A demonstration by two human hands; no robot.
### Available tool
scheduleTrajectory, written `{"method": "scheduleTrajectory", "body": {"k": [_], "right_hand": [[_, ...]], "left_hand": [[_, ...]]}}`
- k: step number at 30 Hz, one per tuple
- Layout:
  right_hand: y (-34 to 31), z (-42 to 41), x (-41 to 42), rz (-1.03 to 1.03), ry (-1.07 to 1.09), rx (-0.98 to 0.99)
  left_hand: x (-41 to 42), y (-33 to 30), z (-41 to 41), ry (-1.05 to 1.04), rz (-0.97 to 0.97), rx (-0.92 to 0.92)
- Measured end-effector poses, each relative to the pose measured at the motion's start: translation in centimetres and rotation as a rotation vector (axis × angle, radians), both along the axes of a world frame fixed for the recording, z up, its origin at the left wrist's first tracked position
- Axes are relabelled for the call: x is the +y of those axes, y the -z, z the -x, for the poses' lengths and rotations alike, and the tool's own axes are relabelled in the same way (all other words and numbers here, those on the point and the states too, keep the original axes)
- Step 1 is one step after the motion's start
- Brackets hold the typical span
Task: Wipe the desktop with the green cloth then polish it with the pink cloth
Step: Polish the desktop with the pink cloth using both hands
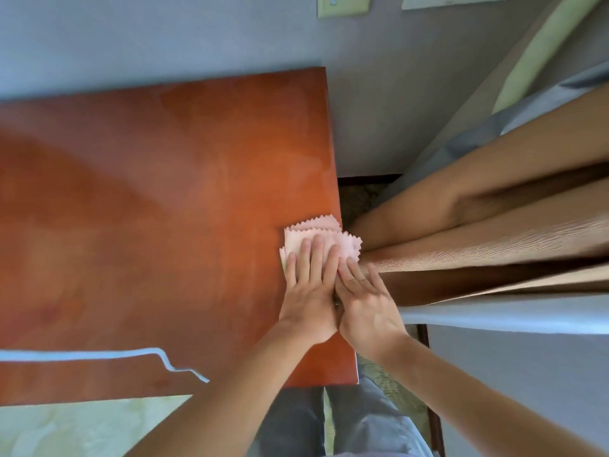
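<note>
Both hands, left hand (308, 288) and right hand (364, 303), pressing flat, fingers straight, on pink cloth (316, 240) at tabletop (164, 209) right edge; cloth overhanging, likely slipping off.

Soft daylight, pale sheen on the desktop (164, 192), edges blurred and warped.

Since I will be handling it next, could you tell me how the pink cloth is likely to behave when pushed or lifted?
The pink cloth looks thin and layered under the left hand, so it would probably flop and bunch. On the glossy desktop it likely slides easily.
</note>
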State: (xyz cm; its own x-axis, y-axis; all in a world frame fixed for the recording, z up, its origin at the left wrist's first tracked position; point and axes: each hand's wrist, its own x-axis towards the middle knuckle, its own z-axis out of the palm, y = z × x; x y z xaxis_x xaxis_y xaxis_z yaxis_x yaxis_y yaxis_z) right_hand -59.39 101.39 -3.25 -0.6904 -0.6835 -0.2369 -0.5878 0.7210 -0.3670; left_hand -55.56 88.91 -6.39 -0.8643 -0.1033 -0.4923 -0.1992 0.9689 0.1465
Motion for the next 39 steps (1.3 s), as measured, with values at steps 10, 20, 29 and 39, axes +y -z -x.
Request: {"method": "scheduleTrajectory", "body": {"k": [10, 20, 29, 39], "right_hand": [[0.0, 3.3, -3.0, -0.021, 0.051, -0.034], [-0.1, 13.9, -10.2, -0.173, 0.104, -0.052], [-0.5, 15.2, -12.7, -0.212, 0.158, -0.067], [-0.2, 5.7, -17.4, -0.261, -0.090, -0.076]], "left_hand": [[-1.9, 0.2, 3.9, 0.005, 0.012, 0.024], [-8.5, 0.8, 14.9, 0.021, -0.035, 0.084], [-11.1, 1.0, 17.1, 0.077, -0.068, 0.101], [-16.7, 0.3, 5.4, 0.017, 0.024, 0.102]]}}
